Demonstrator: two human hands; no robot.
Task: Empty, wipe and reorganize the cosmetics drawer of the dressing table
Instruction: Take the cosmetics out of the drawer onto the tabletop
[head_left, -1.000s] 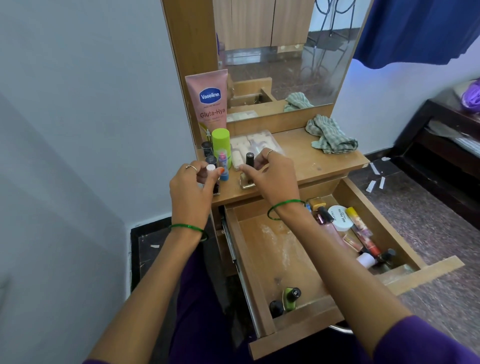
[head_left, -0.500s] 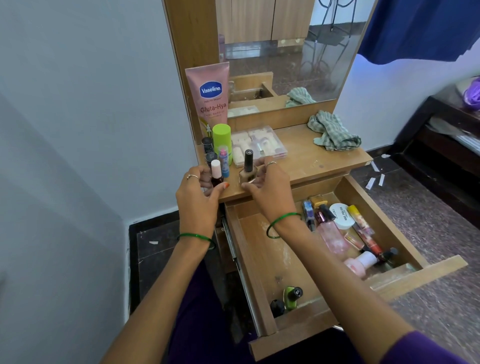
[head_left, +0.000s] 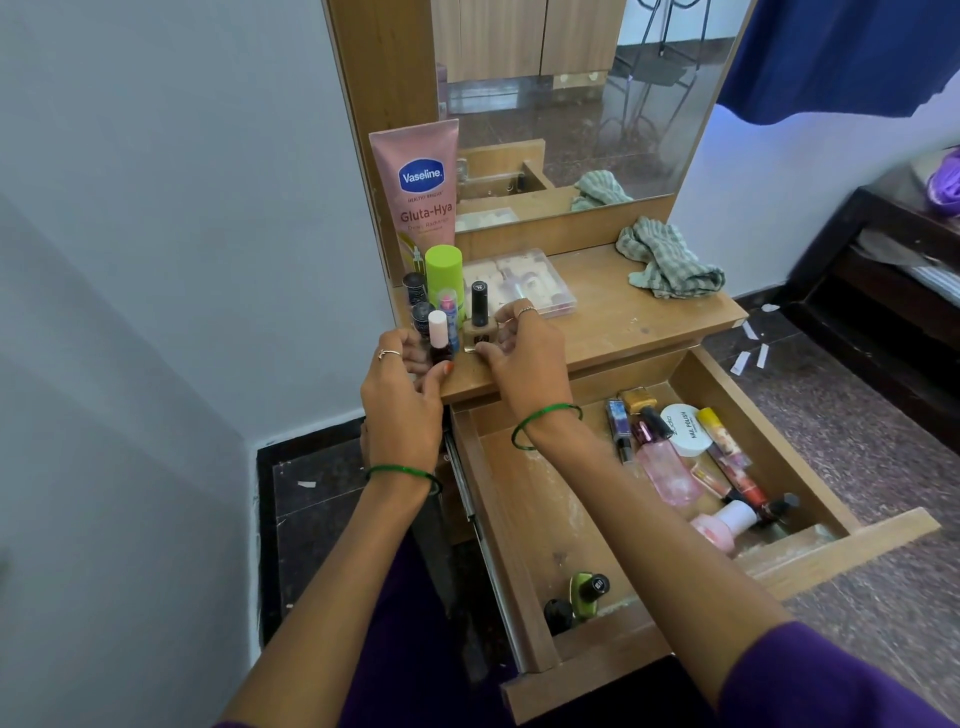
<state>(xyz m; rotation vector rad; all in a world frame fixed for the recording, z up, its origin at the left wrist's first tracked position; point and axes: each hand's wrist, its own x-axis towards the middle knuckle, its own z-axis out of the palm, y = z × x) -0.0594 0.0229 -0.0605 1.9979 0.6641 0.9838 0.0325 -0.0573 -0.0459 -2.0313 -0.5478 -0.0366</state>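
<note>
The dressing table's drawer (head_left: 524, 519) is pulled out. Its left half is bare and dusty, and several cosmetics lie along its right side, among them a white nail polish jar (head_left: 687, 429) and a pink bottle (head_left: 669, 474). A green nail polish (head_left: 587, 592) lies at the front left corner. My left hand (head_left: 402, 400) holds a dark bottle with a pale pink cap (head_left: 439, 335) standing on the tabletop's front left edge. My right hand (head_left: 524, 358) pinches a beige bottle with a black cap (head_left: 478, 319) beside it.
Behind the two bottles stand a pink Vaseline tube (head_left: 423, 192), a green-capped bottle (head_left: 444, 270) and small dark bottles. A clear palette box (head_left: 530, 283) and a crumpled checked cloth (head_left: 670, 262) lie on the tabletop (head_left: 639, 322) below the mirror. A dark bed frame (head_left: 893, 270) is at the right.
Both hands have lowered their bottles onto the tabletop's front left edge and drawn slightly toward me. They still hold the bottles.
</note>
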